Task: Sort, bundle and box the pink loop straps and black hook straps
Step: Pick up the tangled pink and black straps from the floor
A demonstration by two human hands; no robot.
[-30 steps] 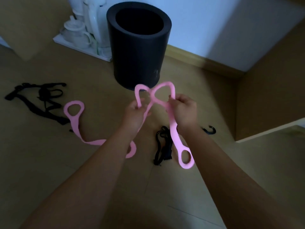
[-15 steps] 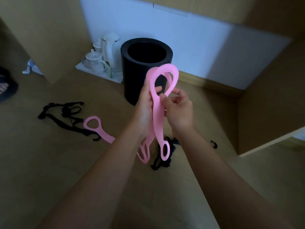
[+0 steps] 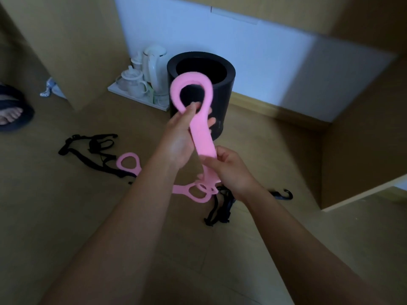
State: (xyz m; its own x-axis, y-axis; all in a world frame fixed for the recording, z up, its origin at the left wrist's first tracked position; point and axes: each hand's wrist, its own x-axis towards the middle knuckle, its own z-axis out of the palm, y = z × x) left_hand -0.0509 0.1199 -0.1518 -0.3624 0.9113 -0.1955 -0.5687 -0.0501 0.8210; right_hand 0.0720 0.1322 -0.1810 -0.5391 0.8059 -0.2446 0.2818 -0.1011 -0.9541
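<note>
Evidently mid-bundling: the left hand [image 3: 181, 137] curls its fingers [image 3: 194, 106] round the raised pink loop straps [image 3: 201, 133], the right hand [image 3: 229, 170] pinches them lower, probably aligning layers; black hook straps [image 3: 94, 150] lie on the floor [image 3: 66, 216]

Plain pink loop straps [image 3: 201, 130]; black hook straps [image 3: 92, 148] on the tan floor [image 3: 66, 216]. Black bin [image 3: 222, 89], white kettle [image 3: 154, 62], pale blue wall [image 3: 253, 51].

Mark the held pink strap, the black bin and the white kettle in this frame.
pink strap [image 3: 201, 137]: head view, flat band below its loop.
black bin [image 3: 221, 100]: head view, outer wall on its right side.
white kettle [image 3: 154, 64]: head view, middle of its body.
</note>
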